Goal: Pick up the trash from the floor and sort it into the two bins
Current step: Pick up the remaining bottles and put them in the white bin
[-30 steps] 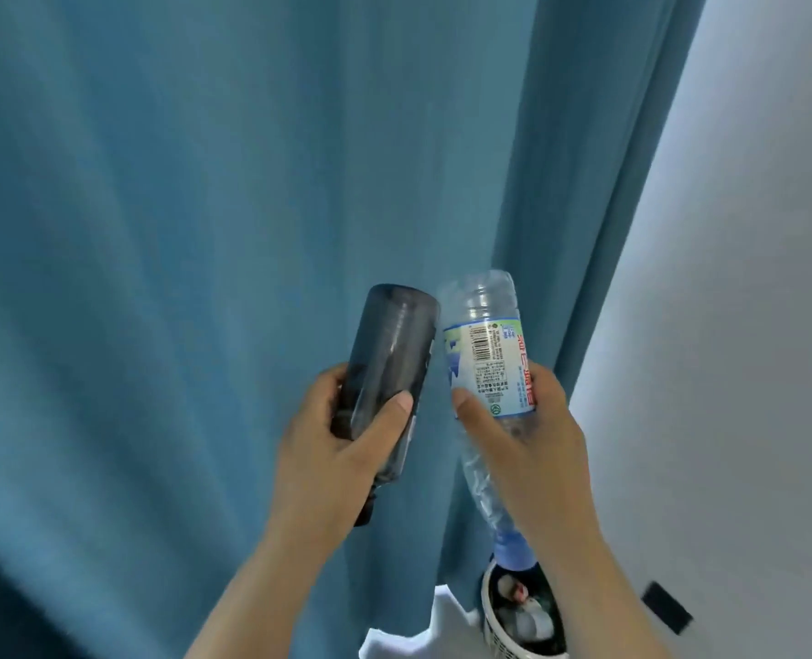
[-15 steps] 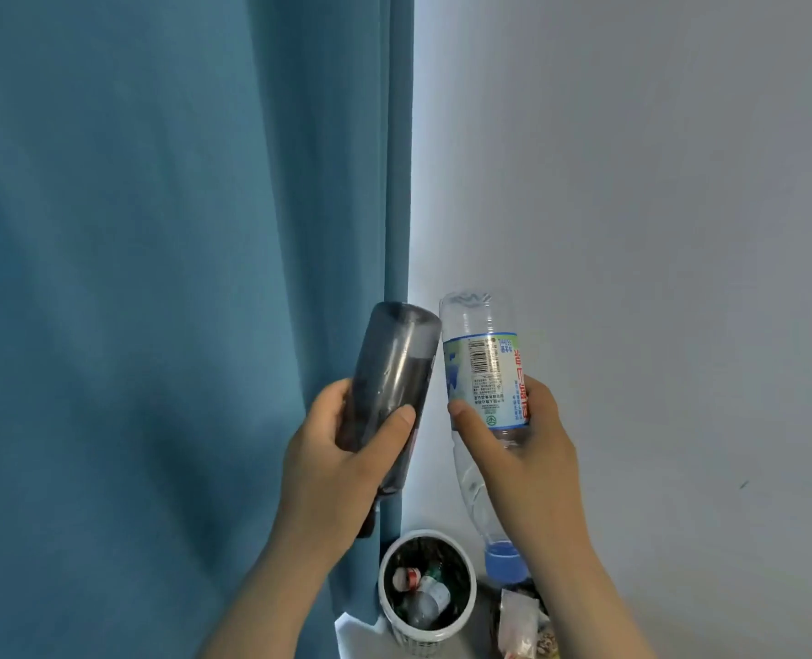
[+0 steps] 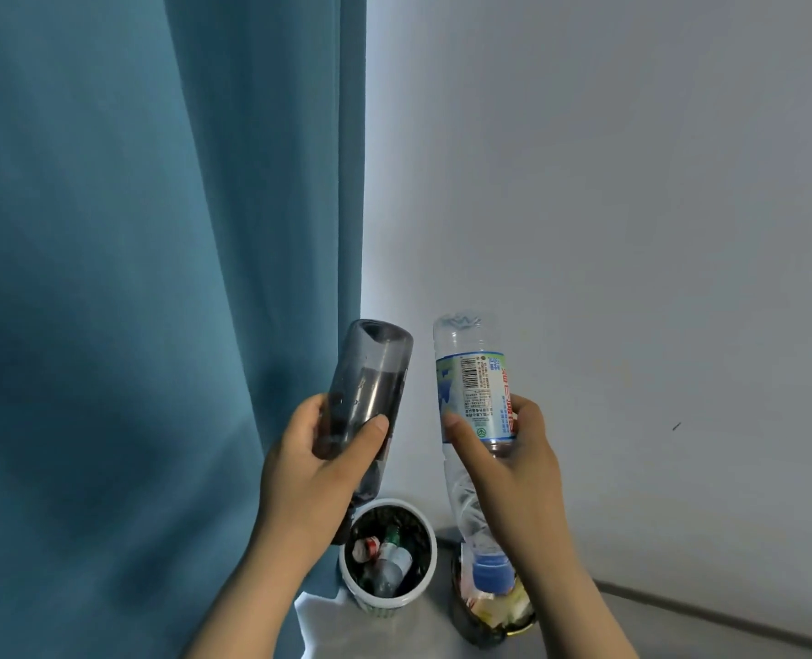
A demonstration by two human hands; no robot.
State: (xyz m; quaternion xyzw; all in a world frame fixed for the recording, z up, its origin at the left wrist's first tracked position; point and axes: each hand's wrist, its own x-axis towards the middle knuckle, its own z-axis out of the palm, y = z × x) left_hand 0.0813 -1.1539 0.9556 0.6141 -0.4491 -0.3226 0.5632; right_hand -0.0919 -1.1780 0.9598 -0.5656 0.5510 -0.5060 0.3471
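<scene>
My left hand [image 3: 313, 473] grips a dark smoky plastic bottle [image 3: 366, 382], held upside down with its neck pointing at the white bin [image 3: 423, 592] below. My right hand [image 3: 513, 463] grips a clear water bottle [image 3: 475, 392] with a blue-green label, also inverted; its blue cap [image 3: 492, 570] hangs over the dark bin [image 3: 480, 630]. The white bin holds several bottles. The dark bin holds crumpled paper and wrappers.
A teal curtain [image 3: 156, 278] fills the left side and hangs down beside the white bin. A pale wall [image 3: 632, 230] rises behind both bins. Grey floor [image 3: 679, 625] shows at the lower right, meeting the wall at a baseboard.
The view swung right and tilted down: the curtain slid left, the wall came in, and both bins now show below the hands. Both hands keep their hold on the bottles.
</scene>
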